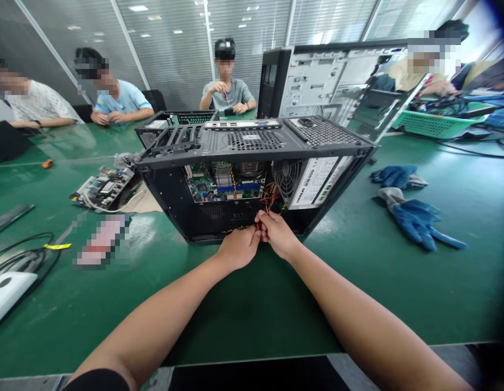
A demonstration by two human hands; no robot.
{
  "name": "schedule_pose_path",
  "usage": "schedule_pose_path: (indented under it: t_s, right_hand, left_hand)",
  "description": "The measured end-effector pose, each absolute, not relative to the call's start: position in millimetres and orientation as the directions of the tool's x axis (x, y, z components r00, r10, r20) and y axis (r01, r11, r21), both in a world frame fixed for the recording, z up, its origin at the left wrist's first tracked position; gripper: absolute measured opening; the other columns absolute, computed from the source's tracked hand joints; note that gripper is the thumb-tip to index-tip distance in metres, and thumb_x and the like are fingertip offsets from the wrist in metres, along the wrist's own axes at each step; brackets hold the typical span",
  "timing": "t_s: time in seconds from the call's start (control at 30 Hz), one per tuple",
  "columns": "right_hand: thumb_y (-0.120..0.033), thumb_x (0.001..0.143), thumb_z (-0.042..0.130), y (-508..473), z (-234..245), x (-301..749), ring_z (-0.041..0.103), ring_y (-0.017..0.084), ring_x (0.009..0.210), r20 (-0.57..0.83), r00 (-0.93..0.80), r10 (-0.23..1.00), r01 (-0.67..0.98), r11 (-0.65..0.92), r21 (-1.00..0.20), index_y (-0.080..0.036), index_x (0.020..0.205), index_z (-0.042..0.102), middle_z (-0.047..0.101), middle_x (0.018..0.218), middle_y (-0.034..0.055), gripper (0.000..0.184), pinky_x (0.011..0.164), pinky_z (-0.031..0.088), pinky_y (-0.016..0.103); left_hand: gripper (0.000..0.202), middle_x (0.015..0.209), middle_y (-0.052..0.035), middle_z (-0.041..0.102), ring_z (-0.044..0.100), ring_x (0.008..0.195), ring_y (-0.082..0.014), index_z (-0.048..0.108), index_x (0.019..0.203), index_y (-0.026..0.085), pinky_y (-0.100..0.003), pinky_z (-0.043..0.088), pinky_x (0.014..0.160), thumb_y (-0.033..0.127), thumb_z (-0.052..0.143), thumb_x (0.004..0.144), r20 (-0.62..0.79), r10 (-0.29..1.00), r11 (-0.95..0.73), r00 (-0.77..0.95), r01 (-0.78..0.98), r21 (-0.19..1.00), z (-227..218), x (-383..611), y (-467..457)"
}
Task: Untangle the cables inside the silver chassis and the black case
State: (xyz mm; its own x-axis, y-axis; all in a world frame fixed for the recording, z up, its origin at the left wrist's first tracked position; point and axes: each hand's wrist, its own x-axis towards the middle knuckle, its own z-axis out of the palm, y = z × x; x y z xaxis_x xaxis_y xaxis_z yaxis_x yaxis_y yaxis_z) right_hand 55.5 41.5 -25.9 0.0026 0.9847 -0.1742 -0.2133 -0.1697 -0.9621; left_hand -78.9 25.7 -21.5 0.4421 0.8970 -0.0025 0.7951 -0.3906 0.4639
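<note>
An open black computer case (252, 142) lies on its side on the green table (252, 304). Inside it I see a motherboard (223, 182) and a power supply (312, 182) with a fan. A bundle of red, yellow and black wires (268, 196) runs down from the power supply to the case's front edge. My left hand (237, 247) and my right hand (276, 232) meet there, both with fingers pinched closed on the end of the wire bundle. What sits at the wire ends is hidden by my fingers.
Blue work gloves (414, 214) lie to the right. A loose circuit board (103, 187) rests at the left, near black cables (24, 255) and a white device (7, 290). A second open case (329, 81) stands behind. Several people sit at the far side; a green basket (431, 124) is at right.
</note>
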Motion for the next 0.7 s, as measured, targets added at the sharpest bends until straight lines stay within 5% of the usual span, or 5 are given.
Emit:
schedule_pose_path:
  t_s: [0.7]
  right_hand:
    - [-0.051,0.078,0.063,41.0,-25.1,54.9,0.032,0.007,0.036,-0.158,-0.032,0.987,-0.268,-0.161,-0.950,-0.018,0.073,0.054,0.034,0.044,-0.0099,0.035,0.037,0.025,0.021]
  left_hand:
    - [0.040,0.084,-0.0033,0.069,0.063,0.078,-0.0174,0.063,0.084,0.020,-0.027,0.045,0.073,0.034,0.027,0.097,0.047,0.900,-0.348,0.434,0.646,0.679,-19.9,-82.8,28.5]
